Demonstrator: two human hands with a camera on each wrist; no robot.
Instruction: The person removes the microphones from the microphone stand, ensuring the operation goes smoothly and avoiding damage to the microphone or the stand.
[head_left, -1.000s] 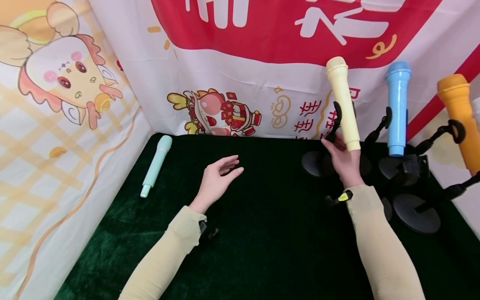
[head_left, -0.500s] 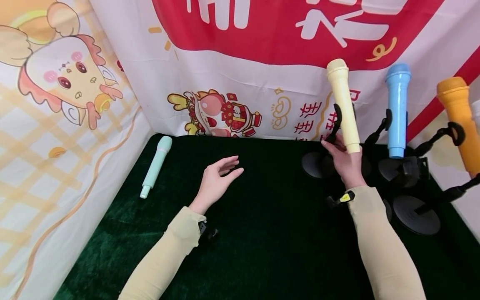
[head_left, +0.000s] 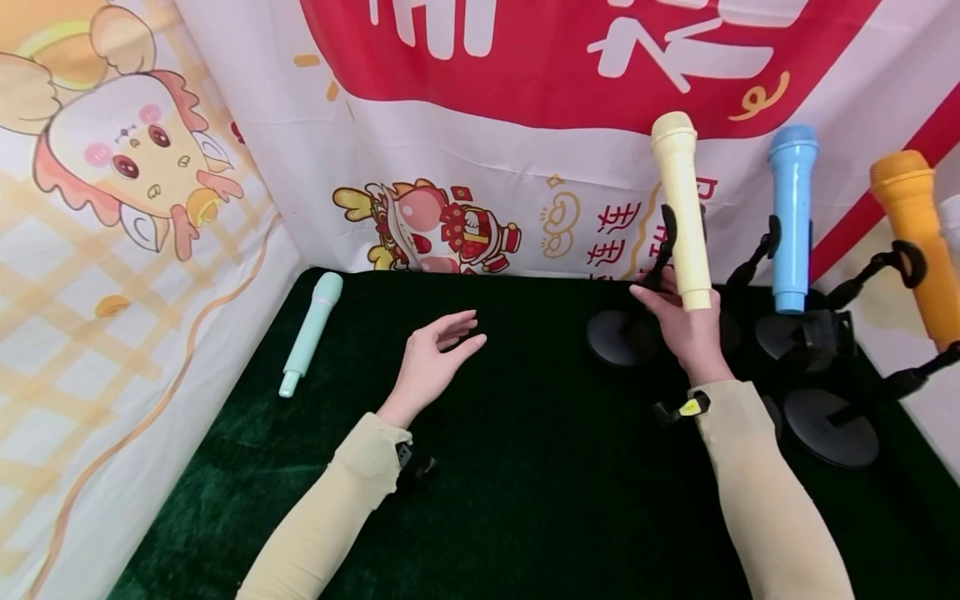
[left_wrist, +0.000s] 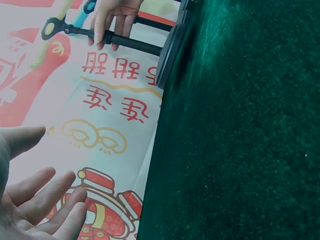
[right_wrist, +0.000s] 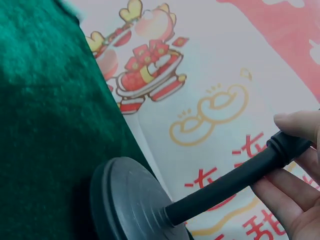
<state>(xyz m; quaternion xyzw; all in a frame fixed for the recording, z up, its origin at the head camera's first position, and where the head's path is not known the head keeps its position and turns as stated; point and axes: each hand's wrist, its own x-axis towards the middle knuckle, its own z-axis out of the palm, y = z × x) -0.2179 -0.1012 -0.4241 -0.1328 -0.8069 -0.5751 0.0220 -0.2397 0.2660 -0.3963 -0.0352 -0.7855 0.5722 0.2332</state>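
Note:
My right hand (head_left: 688, 337) grips the pole of a black microphone stand (right_wrist: 225, 189), thumb on one side and fingers on the other. A cream microphone (head_left: 684, 208) leans in that stand's clip, partly covering the hand in the head view. The round base (head_left: 621, 338) rests on the dark green cloth close to the back wall. My left hand (head_left: 429, 367) hovers over the middle of the cloth, fingers loosely bent, holding nothing; its spread fingers (left_wrist: 42, 192) show in the left wrist view. A mint green microphone (head_left: 311, 333) lies on the cloth to its left.
At the right, a blue microphone (head_left: 792, 217) and an orange microphone (head_left: 918, 242) stand in black stands, with a white one partly cut off at the frame edge. A dark box-like object (head_left: 825, 337) sits among them. Printed fabric (head_left: 465, 125) hangs behind the table.
My right hand has shifted the stand with the cream microphone slightly left, its base sliding a little away from the other stands. The left hand has stayed in place.

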